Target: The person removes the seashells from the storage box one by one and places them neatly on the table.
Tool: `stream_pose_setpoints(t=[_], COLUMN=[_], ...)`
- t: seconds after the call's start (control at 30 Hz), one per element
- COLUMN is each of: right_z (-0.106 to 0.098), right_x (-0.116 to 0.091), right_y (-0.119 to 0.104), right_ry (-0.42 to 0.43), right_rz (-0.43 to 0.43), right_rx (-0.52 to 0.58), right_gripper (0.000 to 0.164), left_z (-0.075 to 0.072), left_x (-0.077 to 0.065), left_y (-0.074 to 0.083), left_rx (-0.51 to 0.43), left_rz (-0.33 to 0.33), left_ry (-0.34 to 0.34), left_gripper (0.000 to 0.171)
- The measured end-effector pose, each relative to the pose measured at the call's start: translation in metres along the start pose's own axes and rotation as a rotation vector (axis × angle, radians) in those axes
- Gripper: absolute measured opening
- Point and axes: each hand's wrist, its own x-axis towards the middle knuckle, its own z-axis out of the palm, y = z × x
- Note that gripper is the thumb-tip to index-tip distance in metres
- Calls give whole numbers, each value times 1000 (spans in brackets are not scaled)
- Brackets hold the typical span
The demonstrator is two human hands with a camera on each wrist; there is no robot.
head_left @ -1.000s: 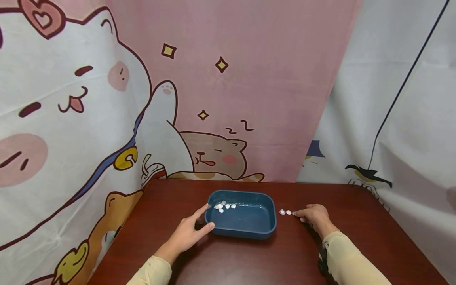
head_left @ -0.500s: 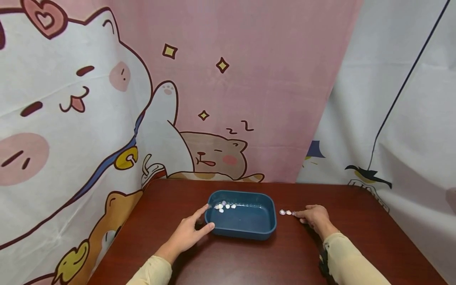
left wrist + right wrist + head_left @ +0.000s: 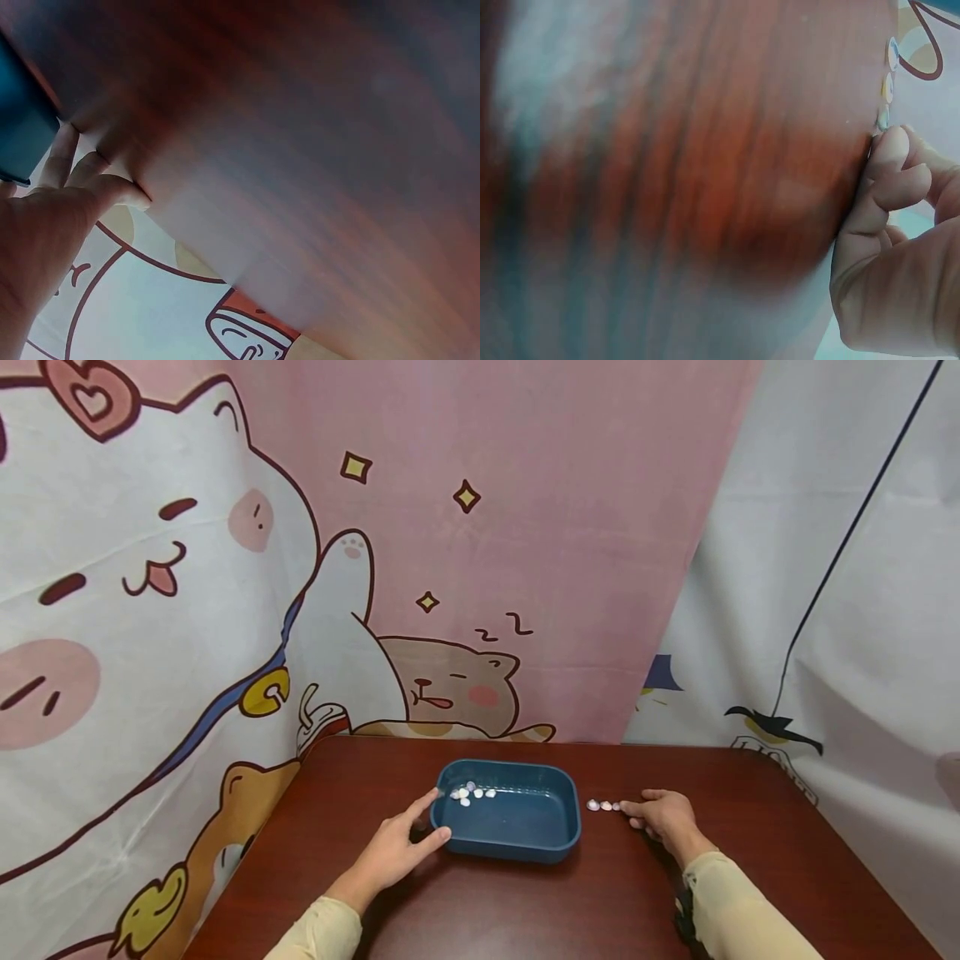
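A row of three small whitish seashells (image 3: 606,806) lies on the table right of a blue plastic tub (image 3: 517,852). My right hand (image 3: 663,817) pinches the rightmost shell (image 3: 883,118) between thumb and index finger, with the other fingers curled under. The tub holds several more pale shells (image 3: 464,793), bunched near its left end; one looks purplish. My left hand (image 3: 396,852) rests at the tub's left end with thumb and fingers spread, the index fingertip at the rim and the thumb by the front corner. In the left wrist view only part of the tub shows.
The dark red-brown table (image 3: 525,910) ends at the back against a pink cloth (image 3: 585,568) printed with cartoon cats. White cloth (image 3: 862,610) hangs along the right side. Both forearms come in from the front in pale yellow sleeves.
The right fingers stay at the rightmost shell, and the left hand keeps its place at the tub. Only a slight shift of the head view shows.
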Motion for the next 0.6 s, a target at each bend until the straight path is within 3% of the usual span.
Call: stream_pose_setpoints(t=[0.2,0.33,0.5,0.6], right_z=[-5,-6,6,25], right_x=[1,1,-7,-16], right_y=[4,1,-27,-55], right_ry=[-1,55,145,137], right_rz=[-33,-65,-232,-369], right_rx=[27,3,-63,-131], right_gripper=[80,79,77,73], left_z=[0,0,0,0], left_x=[-1,0,1,1], left_y=[1,1,-1,-1], left_rx=[-8,-3,10,10], left_rz=[-5,1,-6,2], left_ry=[-4,-6,-1,3], left_gripper=[80,81,81,81])
